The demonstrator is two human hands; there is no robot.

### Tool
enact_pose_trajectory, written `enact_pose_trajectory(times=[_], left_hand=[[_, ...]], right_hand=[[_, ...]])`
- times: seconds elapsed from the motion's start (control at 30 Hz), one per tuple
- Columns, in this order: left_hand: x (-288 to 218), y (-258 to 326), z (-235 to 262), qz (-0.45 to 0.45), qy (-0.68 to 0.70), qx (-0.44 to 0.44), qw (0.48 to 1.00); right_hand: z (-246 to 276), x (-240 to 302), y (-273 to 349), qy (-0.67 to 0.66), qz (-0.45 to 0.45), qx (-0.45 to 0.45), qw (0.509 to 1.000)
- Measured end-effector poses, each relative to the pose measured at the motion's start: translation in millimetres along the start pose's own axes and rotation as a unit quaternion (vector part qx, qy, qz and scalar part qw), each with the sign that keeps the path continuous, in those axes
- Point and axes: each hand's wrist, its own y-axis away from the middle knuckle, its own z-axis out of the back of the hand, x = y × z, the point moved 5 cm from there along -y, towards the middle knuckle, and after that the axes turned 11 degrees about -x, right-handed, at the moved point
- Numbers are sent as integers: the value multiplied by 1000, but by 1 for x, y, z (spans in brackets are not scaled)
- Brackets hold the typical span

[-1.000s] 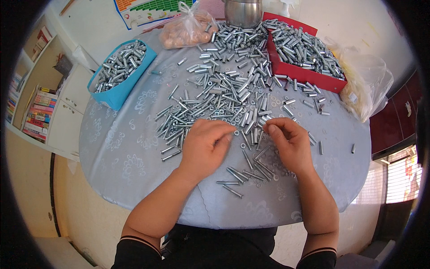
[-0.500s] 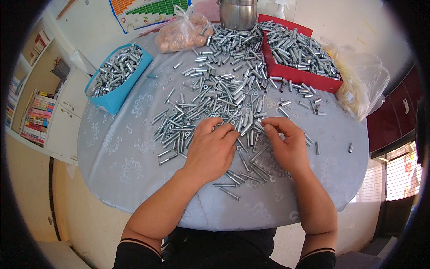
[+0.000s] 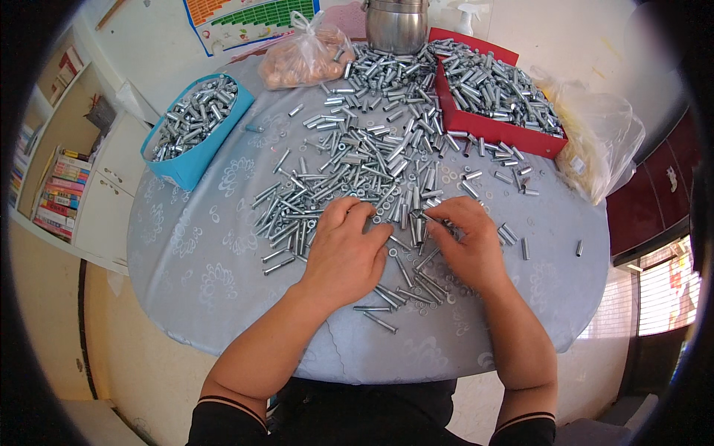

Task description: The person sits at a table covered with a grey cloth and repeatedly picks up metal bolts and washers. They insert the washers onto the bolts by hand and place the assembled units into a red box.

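My left hand [image 3: 346, 249] is at the near edge of a large heap of silvery bolts, washers and metal sleeves [image 3: 349, 167]. Its fingers are bent and drawn together, with the tips among the hardware; anything held there is hidden. Facing it, my right hand [image 3: 474, 241] has thumb and forefinger close together beside upright sleeves [image 3: 415, 223]. A small metal piece seems to sit at those fingertips, too small to name. Between my wrists lie loose long bolts [image 3: 401, 267], one with a washer at its end, and several scattered washers [image 3: 451, 299].
A blue box [image 3: 197, 160] of assembled hardware stands at the left, a red box [image 3: 513, 134] of sleeves at the far right. Behind are a knotted bag of round brown items [image 3: 301, 59], a steel pot [image 3: 396, 26] and a yellowish plastic bag [image 3: 595, 152]. Grey patterned cloth [image 3: 193, 275] covers the round table.
My right hand has shifted slightly left and down, its fingertips nearer the upright sleeves. My left hand has barely moved, its fingers a little differently bent.
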Motion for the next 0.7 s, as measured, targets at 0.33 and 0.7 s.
enact_pose_trajectory(times=[0.33, 0.7], left_hand=[[8, -1, 4, 27, 27, -18, 999], [18, -1, 14, 143, 144, -59, 977]], right_hand=[[-4, 16, 5, 130, 68, 67, 987], [8, 12, -1, -53, -64, -7, 997]])
